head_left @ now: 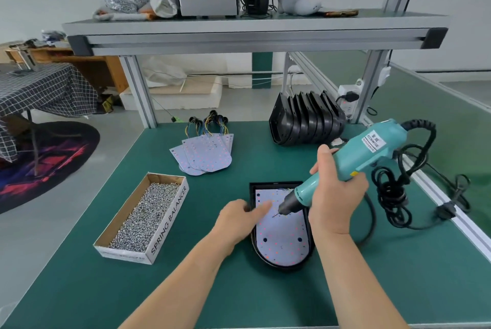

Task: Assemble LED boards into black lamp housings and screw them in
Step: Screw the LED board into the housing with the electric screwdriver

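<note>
A black lamp housing lies on the green mat in front of me, with a white LED board seated inside it. My right hand grips a teal electric screwdriver, tilted down to the left, its bit tip touching the board's upper left area. My left hand rests on the housing's left rim, a finger lying on the board right beside the bit. A fan of spare LED boards with coloured wires lies further back. A row of empty black housings stands at the back.
A cardboard box of screws sits left of the housing. The screwdriver's coiled black cable lies on the mat at the right, near the bench edge. Aluminium frame posts carry an upper shelf with a machine and a bag.
</note>
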{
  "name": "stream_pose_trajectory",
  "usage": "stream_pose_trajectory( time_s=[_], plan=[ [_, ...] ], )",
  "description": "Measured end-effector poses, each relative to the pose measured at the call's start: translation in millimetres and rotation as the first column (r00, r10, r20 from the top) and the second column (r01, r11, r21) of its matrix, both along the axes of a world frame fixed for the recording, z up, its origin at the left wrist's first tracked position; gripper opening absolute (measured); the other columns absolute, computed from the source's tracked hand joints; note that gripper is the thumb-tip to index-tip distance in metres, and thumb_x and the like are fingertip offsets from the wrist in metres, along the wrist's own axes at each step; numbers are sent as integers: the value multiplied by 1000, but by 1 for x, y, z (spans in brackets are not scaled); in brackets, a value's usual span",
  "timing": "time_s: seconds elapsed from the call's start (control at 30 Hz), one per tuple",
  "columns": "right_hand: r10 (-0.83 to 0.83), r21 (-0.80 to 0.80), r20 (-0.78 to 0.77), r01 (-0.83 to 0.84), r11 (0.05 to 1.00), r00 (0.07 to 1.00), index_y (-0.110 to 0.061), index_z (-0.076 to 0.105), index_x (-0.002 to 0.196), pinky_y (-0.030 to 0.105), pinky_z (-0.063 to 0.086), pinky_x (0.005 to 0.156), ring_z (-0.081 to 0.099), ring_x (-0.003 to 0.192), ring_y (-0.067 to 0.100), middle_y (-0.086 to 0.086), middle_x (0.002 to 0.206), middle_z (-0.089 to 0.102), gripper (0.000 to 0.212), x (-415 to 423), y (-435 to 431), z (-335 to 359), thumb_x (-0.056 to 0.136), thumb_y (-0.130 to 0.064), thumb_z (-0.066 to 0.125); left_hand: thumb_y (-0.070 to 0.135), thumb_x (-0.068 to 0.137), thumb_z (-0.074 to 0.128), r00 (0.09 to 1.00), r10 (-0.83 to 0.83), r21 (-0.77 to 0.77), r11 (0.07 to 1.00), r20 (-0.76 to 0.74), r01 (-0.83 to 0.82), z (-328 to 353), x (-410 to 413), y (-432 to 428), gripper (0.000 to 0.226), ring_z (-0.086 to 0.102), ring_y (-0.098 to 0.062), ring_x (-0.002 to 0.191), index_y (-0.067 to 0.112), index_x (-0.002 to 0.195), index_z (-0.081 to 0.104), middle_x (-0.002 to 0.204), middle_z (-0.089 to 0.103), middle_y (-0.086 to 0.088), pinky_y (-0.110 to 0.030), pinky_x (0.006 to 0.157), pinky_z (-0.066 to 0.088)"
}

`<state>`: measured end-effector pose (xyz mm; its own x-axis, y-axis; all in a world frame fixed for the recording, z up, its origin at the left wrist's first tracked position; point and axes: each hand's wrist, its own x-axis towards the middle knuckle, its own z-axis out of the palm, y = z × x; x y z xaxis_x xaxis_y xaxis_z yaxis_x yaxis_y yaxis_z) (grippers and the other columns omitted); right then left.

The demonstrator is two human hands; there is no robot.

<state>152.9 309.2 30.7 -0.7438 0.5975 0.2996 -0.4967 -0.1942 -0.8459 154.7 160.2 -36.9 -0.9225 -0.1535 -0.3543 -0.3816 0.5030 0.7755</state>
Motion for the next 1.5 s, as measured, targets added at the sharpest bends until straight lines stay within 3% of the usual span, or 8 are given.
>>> stream_pose_trajectory(
  time_s=[0.13, 0.23, 0.3, 0.6, 0.7, 0.83, 1.17, 1.5],
  plan=[
    [-40, -32, 17, 40, 999, 999, -17, 57, 72, 16, 46, 57, 55, 55, 8, -10, 56, 58, 22, 2, 2, -4, 82, -31, 71, 4, 100, 46, 943, 323, 542, 781, 75, -310, 11, 8, -20, 10, 59, -24, 74, 0, 95, 54, 99, 58, -23, -30, 68, 50],
    [-43, -99, 35, 46, 994, 998, -22, 58, 72, 16, 46, 56, 54, 54, 7, -10, 55, 57, 18, 3, 1, -2, 83, -29, 71, -23, 93, 35, 916, 382, 827, 469, 127, -310, 18, 21, -40, 28, 71, -35, 93, -14, 115, 48, 113, 58, -37, -28, 71, 60],
    [-37, -147, 46, 43, 988, 998, -31, 62, 66, 21, 46, 59, 53, 56, 9, -8, 56, 56, 17, 4, 0, 2, 81, -31, 71, -22, 95, 32, 930, 361, 881, 415, 70, -227, 23, 29, -42, 25, 74, -38, 91, -16, 113, 48, 109, 62, -41, -28, 69, 62],
    [-4, -257, 35, 12, 966, 999, -30, 59, 63, 33, 43, 66, 50, 59, 12, -5, 58, 54, 23, 10, 2, 21, 81, -28, 74, 37, 102, 50, 994, 104, 568, 820, -38, -64, 39, 40, -12, 39, 48, -12, 36, 5, 82, 59, 56, 63, -9, -17, 33, 32],
    [-16, -263, 43, 27, 964, 999, -23, 56, 73, 34, 43, 68, 50, 60, 13, -4, 58, 54, 20, 10, 2, 21, 81, -28, 73, 41, 106, 40, 988, 109, 748, 645, 111, -155, 40, 37, -8, 55, 72, -27, 64, -10, 99, 61, 81, 73, -24, -24, 48, 54],
    [-5, -257, 57, 19, 966, 998, -22, 55, 72, 37, 41, 70, 49, 61, 14, -3, 58, 53, 23, 12, -1, 19, 78, -34, 74, 3, 98, 44, 983, -5, 917, 363, 182, -167, 42, 41, -13, 32, 69, -49, 99, -23, 115, 53, 108, 64, -42, -37, 69, 62],
    [25, -249, 48, -12, 968, 999, -29, 56, 64, 37, 41, 69, 49, 59, 13, -3, 58, 53, 22, 13, -9, 21, 80, -27, 71, 1, 81, 59, 980, -6, 945, 265, 200, -191, 37, 46, -11, 30, 72, -42, 97, -7, 110, 52, 111, 65, -38, -30, 62, 61],
    [49, -246, 49, -35, 969, 998, -36, 61, 58, 36, 41, 68, 48, 59, 12, -3, 58, 52, 26, 14, -9, 22, 80, -27, 70, 1, 75, 64, 955, 29, 927, 234, 295, -294, 37, 48, -3, 23, 73, -26, 61, -5, 96, 57, 93, 72, -30, -23, 45, 56]
  ],
)
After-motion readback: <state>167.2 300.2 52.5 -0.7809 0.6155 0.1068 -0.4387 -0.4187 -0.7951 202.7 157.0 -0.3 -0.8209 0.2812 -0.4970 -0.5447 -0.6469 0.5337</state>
